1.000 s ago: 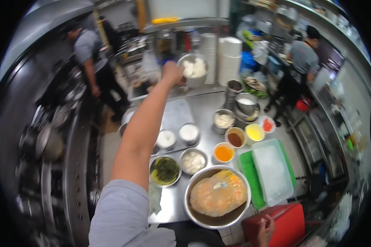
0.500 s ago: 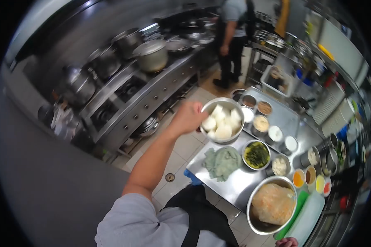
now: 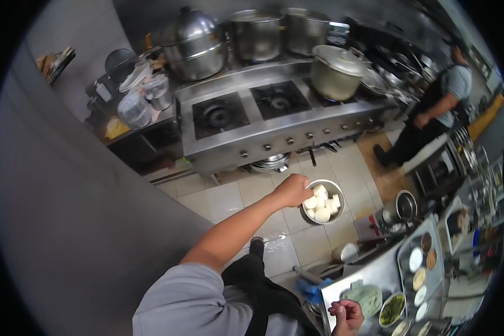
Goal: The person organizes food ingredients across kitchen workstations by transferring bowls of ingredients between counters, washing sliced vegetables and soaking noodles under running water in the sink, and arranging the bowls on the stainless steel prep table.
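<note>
Left hand: closed on rim of 1 pot, white pieces inside, held beyond corner of table. Right hand: half-curled near table edge; hold indeterminable.

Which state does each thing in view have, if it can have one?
Left hand: shut on the rim of the metal bowl.
Metal bowl: uncovered, containing white pieces.
Right hand: half open, nothing seen in it.
Large pale pot: lidded, blue flame visible beneath.
Domed steamer: covered.
Left burner and middle burner: bare, no flame visible.
Green cloth: crumpled.
Dark greens: uncovered.
</note>
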Demonstrator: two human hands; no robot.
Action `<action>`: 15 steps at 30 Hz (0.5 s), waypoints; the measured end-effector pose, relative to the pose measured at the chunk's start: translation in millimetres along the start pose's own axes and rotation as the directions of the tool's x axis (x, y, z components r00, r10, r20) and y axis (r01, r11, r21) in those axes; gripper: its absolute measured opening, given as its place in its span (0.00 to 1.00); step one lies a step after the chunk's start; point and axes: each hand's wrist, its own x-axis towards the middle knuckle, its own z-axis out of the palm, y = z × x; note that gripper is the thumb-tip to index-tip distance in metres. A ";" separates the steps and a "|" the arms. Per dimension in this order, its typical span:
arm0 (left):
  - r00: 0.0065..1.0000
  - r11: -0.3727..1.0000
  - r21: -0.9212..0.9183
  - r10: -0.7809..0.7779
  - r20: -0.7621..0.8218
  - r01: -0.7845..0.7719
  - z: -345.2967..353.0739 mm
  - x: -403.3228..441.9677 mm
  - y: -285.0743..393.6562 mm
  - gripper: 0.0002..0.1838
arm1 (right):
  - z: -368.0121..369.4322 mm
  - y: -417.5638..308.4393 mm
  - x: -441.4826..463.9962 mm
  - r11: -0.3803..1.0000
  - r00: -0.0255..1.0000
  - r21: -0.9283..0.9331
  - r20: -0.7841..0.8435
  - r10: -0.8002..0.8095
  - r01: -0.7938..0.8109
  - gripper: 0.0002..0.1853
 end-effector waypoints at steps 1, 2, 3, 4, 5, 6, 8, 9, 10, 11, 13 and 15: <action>1.000 1.000 -0.011 -0.011 -0.023 0.011 -19.1 17.6 -15.2 0.13 | 18.6 3.0 22.5 0.999 0.999 0.041 0.036 -0.020 0.018 0.07; 0.986 0.985 0.166 0.079 -0.144 -0.054 -37.2 36.8 -30.6 0.13 | 37.4 4.3 43.0 0.998 0.999 0.039 0.037 -0.040 0.039 0.08; 0.954 0.933 0.349 0.182 -0.238 -0.091 -56.5 46.5 -36.5 0.12 | 57.5 1.2 58.4 0.998 0.998 0.041 0.032 -0.057 0.056 0.08; 0.939 0.938 0.341 0.167 -0.302 -0.057 -74.3 57.5 -40.1 0.12 | 76.8 -3.7 73.6 0.999 1.000 0.039 0.022 -0.010 0.009 0.08; 0.937 0.941 0.332 0.166 -0.308 -0.058 -92.9 69.6 -43.6 0.12 | 96.5 -7.9 86.6 0.997 0.997 0.045 0.048 -0.062 0.060 0.08; 0.928 0.943 0.332 0.137 -0.346 -0.016 -112.6 83.5 -48.3 0.12 | 118.4 -21.8 94.5 0.996 0.995 0.069 0.089 -0.054 0.048 0.08; 0.903 0.955 0.297 0.107 -0.417 0.024 -150.3 106.4 -53.8 0.13 | 153.1 -39.2 109.0 0.998 0.983 0.062 0.182 -0.031 0.020 0.09; 0.892 0.961 0.276 0.103 -0.440 0.025 -167.7 113.7 -55.9 0.13 | 171.1 -51.1 116.4 0.998 0.970 0.020 0.236 -0.061 0.058 0.09; 0.885 0.963 0.270 0.106 -0.453 0.023 -185.1 119.4 -57.9 0.13 | 186.4 -61.7 127.4 0.997 0.958 -0.034 0.282 -0.057 0.069 0.08; 0.877 0.964 0.265 0.108 -0.469 0.023 -202.2 124.7 -60.5 0.12 | 202.3 -72.4 140.2 0.993 0.943 -0.087 0.330 -0.051 0.084 0.08; 0.856 0.975 0.218 0.084 -0.510 0.033 -231.7 128.9 -62.7 0.12 | 235.7 -71.8 181.3 0.960 0.913 -0.173 0.384 -0.141 0.221 0.13; 0.853 0.983 0.182 0.079 -0.515 0.019 -257.3 132.1 -68.9 0.13 | 264.6 -69.0 233.7 0.950 0.899 -0.195 0.414 -0.145 0.243 0.13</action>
